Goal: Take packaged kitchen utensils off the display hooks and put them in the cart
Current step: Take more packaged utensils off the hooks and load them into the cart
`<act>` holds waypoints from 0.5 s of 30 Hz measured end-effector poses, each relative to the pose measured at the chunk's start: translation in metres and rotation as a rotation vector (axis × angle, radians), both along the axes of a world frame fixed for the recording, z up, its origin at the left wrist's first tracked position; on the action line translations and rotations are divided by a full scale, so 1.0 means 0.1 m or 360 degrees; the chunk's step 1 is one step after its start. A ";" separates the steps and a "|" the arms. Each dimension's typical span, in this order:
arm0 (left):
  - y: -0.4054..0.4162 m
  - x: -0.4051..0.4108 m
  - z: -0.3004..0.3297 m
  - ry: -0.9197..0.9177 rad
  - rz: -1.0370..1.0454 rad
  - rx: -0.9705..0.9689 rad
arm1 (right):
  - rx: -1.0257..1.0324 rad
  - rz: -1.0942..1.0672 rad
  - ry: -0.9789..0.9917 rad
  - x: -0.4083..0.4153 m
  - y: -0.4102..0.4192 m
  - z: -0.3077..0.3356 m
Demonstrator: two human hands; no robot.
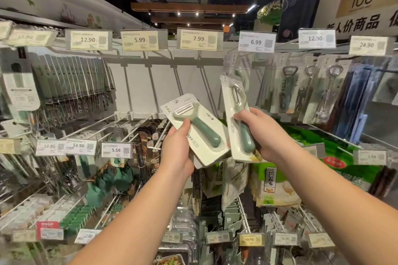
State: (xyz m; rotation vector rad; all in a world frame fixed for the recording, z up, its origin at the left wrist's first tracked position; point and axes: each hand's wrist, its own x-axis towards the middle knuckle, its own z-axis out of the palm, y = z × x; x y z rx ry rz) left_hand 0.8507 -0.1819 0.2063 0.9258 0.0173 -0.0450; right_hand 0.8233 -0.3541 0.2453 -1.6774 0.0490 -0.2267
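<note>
With the left hand point(176, 148) gripping one carded peeler point(197, 129) and the right hand point(261, 133) another peeler point(239, 118), both off the hooks point(137, 129), lower them flat into the unseen cart.

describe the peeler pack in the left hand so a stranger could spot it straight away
Find the row of price tags along the top rail, then drop below the 7.99 tag. There the left hand holds a pale card with a wide-headed peeler. Its white blade lies crosswise, unlike the narrow swivel peeler in the right hand.
</note>
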 end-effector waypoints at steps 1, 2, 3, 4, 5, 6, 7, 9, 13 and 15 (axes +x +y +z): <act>0.01 0.00 0.00 0.0006 -0.0004 -0.0009 | -0.0079 -0.0032 -0.0023 0.01 -0.05 -0.01; 0.02 0.00 0.00 0.0012 -0.0003 -0.0020 | -0.0223 -0.0090 -0.0063 0.01 -0.10 -0.01; 0.03 0.01 0.01 0.0019 -0.0003 -0.0034 | -0.0393 -0.0168 -0.0109 0.02 -0.16 -0.01; 0.04 0.00 0.01 0.0034 -0.0007 -0.0053 | -0.0530 -0.0252 -0.0148 0.03 -0.22 -0.01; 0.06 -0.01 0.01 0.0048 -0.0024 -0.0077 | -0.0606 -0.0323 -0.0186 0.04 -0.27 -0.01; 0.07 -0.02 0.02 0.0057 -0.0046 -0.0098 | -0.0635 -0.0374 -0.0223 0.05 -0.31 0.01; 0.07 -0.03 0.03 0.0064 -0.0064 -0.0112 | -0.0657 -0.0407 -0.0259 0.06 -0.35 0.02; 0.07 -0.04 0.05 0.0084 -0.0083 -0.0128 | -0.0703 -0.0447 -0.0332 0.10 -0.38 0.04; 0.06 -0.08 0.11 0.0095 -0.0153 -0.0166 | -0.0719 -0.0488 -0.0458 0.15 -0.38 0.05; 0.05 -0.09 0.13 0.0091 -0.0177 -0.0172 | -0.0702 -0.0494 -0.0496 0.16 -0.37 0.01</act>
